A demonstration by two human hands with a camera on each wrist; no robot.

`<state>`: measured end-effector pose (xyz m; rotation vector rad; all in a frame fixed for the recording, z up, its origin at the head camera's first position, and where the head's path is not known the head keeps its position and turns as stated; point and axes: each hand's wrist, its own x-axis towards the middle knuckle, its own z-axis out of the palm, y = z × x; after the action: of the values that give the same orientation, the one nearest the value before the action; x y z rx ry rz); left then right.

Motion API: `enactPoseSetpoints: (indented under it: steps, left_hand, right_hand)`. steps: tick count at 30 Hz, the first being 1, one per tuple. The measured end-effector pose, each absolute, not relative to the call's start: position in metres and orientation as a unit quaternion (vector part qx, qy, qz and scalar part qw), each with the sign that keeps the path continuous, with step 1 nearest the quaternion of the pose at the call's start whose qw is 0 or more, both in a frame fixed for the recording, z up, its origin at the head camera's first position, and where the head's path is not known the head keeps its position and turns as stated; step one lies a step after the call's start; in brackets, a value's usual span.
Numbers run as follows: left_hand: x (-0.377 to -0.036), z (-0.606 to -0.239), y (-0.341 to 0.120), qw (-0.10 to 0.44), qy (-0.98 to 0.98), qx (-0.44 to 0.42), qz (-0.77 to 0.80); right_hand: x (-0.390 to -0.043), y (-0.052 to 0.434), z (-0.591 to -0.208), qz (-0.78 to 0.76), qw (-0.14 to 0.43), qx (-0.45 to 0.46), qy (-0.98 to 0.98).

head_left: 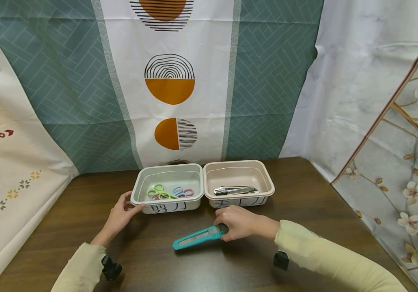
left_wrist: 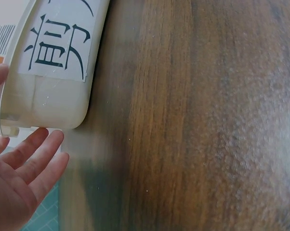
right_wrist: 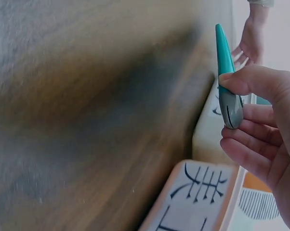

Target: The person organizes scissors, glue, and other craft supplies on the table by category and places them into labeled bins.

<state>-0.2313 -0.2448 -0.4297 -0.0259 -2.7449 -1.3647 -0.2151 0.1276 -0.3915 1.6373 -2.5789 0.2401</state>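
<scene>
A teal utility knife [head_left: 198, 238] with a dark grey end is raised over the table, pinched at that end between thumb and fingers of my right hand [head_left: 239, 223]. In the right wrist view the knife [right_wrist: 225, 62] points away from the palm. My left hand [head_left: 120, 215] rests at the near left corner of a pale green bin [head_left: 198, 205], its thumb on the rim; the left wrist view shows the other fingers [left_wrist: 44, 156] fairly straight by the end wall. Scissors [head_left: 163, 194] with green, blue and pink handles lie in that bin.
Beside the green bin, touching or nearly so, stands a beige-pink bin [head_left: 270, 187] holding metallic utility knives [head_left: 236, 190]. Both carry paper labels with black characters. They stand on a dark wooden table [head_left: 150, 263], near its back edge, before a patterned cloth [head_left: 263, 101].
</scene>
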Motion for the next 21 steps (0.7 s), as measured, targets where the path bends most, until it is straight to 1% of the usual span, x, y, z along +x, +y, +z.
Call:
enactPoseSetpoints:
  steps: [8, 16, 21]
  left_hand:
    - [-0.231, -0.430, -0.245, 0.042, -0.893, -0.012, -0.449]
    - [-0.231, -0.431, -0.246, 0.042, -0.896, -0.007, -0.442]
    - [-0.232, -0.432, -0.246, 0.043, -0.896, -0.009, -0.442]
  right_hand:
    - [-0.219, 0.139, -0.383, 0.073, 0.033, 0.512, -0.855]
    - [-0.226, 0.150, -0.374, 0.069, 0.064, 0.516, -0.852]
    - [-0.231, 0.157, -0.367, 0.067, 0.068, 0.512, -0.853]
